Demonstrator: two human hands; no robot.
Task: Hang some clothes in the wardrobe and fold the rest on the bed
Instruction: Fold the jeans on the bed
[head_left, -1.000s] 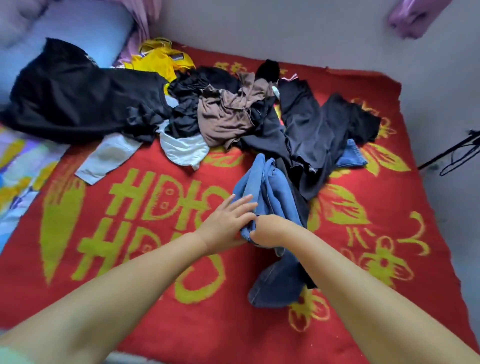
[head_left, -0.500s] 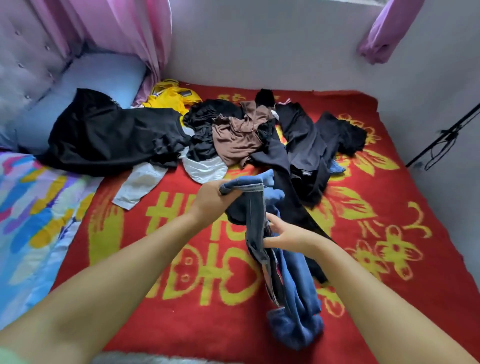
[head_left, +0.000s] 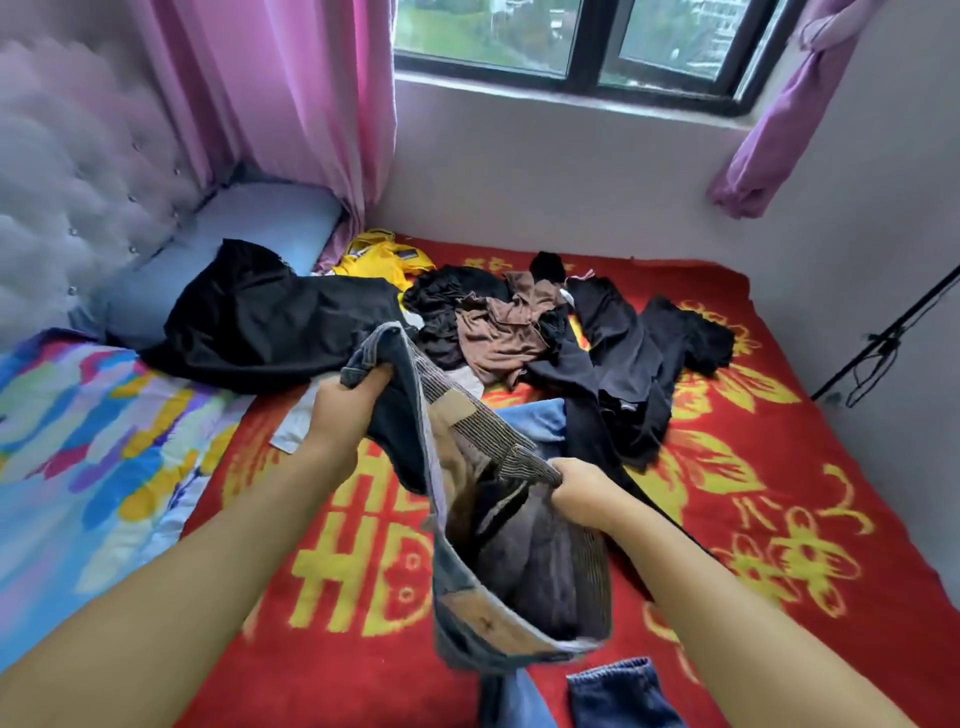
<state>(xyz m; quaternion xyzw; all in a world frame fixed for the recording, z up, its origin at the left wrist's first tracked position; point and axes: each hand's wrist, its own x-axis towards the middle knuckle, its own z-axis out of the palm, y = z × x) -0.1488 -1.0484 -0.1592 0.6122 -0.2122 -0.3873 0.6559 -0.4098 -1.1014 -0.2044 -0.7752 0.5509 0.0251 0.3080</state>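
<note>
Blanket (head_left: 779, 519) motif: large yellow double-happiness style character woven on red, lower centre of frame, partly covered
Jeans (head_left: 519, 571) patch: tan waistband label, centre of frame, print unreadable
Other text: none legible

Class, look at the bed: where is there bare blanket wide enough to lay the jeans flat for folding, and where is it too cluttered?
Free: the red blanket on the right, between the black trousers and the wall, and the near-left stretch beside the colourful quilt. Crowded: the far middle, where the brown top and black garments pile up. Both hands grip the jeans.
</note>
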